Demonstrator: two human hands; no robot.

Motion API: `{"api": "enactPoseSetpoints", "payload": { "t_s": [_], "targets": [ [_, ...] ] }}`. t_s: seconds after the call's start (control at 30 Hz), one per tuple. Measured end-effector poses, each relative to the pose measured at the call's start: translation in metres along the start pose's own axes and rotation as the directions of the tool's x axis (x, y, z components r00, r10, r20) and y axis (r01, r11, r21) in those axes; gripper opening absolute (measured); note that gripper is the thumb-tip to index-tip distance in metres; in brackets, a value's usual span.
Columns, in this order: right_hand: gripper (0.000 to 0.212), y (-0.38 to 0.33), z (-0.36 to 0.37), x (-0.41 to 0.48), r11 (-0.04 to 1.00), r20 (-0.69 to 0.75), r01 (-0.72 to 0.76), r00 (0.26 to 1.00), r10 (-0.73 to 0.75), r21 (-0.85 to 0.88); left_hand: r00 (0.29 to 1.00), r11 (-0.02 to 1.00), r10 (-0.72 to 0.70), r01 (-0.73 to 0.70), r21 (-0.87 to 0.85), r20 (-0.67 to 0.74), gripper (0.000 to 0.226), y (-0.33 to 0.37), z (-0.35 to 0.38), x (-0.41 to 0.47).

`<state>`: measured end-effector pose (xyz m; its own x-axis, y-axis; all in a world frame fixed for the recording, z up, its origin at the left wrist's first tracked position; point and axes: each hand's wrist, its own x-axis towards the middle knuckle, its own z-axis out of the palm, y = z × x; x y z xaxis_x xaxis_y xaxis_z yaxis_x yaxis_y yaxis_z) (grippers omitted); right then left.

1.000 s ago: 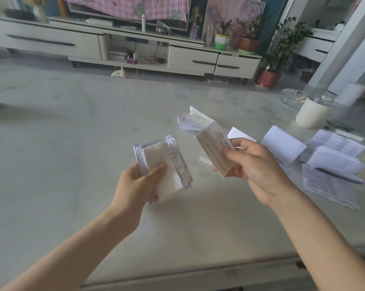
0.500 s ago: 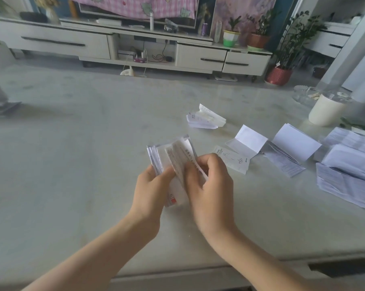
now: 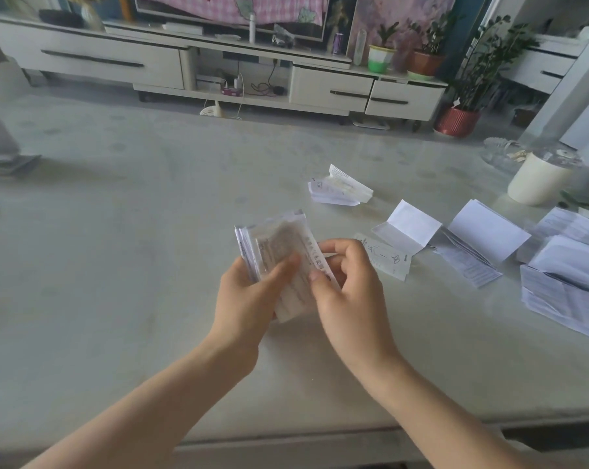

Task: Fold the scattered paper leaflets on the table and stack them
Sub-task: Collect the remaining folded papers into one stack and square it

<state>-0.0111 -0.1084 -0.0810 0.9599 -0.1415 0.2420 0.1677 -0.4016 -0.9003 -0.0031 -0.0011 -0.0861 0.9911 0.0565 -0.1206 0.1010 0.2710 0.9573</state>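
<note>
My left hand (image 3: 249, 296) grips a stack of folded leaflets (image 3: 272, 245) above the middle of the table (image 3: 117, 265), thumb pressed on its front. My right hand (image 3: 350, 292) pinches the right edge of the top folded leaflet against that stack. Loose leaflets lie to the right: a crumpled folded one (image 3: 340, 189), a half-open white one (image 3: 408, 226), another half-folded one (image 3: 482, 238), and a pile of unfolded sheets (image 3: 570, 279) at the right edge.
A cream cup (image 3: 536, 181) and a glass dish (image 3: 503, 152) stand at the table's far right. Some flat papers (image 3: 5, 162) lie at the far left edge. Beyond the table are a TV cabinet and potted plants.
My right hand brought a folded leaflet from the right over to the stack in my left hand and now holds it against the stack's front.
</note>
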Motion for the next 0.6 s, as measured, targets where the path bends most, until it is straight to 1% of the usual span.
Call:
{"api": "enactPoseSetpoints", "payload": {
  "t_s": [0.03,0.07,0.1,0.17,0.3,0.47,0.5,0.6],
  "targets": [
    [0.015,0.000,-0.003,0.003,0.999,0.020,-0.043,0.999,0.042,0.027,1.000,1.000,0.011,-0.011,-0.002,0.004,0.010,0.000,0.001,-0.001],
    [0.006,0.000,-0.006,0.005,0.997,0.029,-0.067,0.997,0.066,0.035,1.000,1.000,0.018,-0.018,0.002,0.006,0.012,0.000,0.002,-0.002],
    [0.005,0.000,-0.007,0.007,0.998,0.016,-0.063,0.998,0.062,0.024,1.000,1.000,0.019,-0.019,0.005,0.012,0.013,-0.001,0.003,-0.004],
    [0.017,0.004,-0.007,0.008,0.999,-0.019,-0.044,0.999,0.044,0.004,1.000,1.000,0.014,-0.014,-0.014,0.026,0.013,-0.002,0.004,-0.006],
    [0.018,0.005,-0.004,0.008,0.999,-0.068,-0.034,0.997,0.034,0.009,1.000,0.999,0.006,-0.005,-0.050,0.025,0.011,-0.002,0.004,-0.006],
    [0.020,0.004,0.000,0.001,1.000,-0.108,0.015,0.994,-0.017,-0.011,0.999,0.999,0.014,-0.012,-0.038,0.032,0.007,-0.002,0.004,-0.006],
    [0.020,0.005,0.002,-0.001,1.000,-0.121,0.016,0.993,-0.017,-0.007,0.999,0.999,0.017,-0.015,-0.030,0.043,0.008,-0.003,0.004,-0.006],
    [0.019,0.006,0.008,-0.008,0.999,-0.151,0.033,0.988,-0.035,-0.012,0.997,0.999,0.042,-0.042,0.007,0.070,0.024,-0.004,0.005,-0.007]
  ]
}}
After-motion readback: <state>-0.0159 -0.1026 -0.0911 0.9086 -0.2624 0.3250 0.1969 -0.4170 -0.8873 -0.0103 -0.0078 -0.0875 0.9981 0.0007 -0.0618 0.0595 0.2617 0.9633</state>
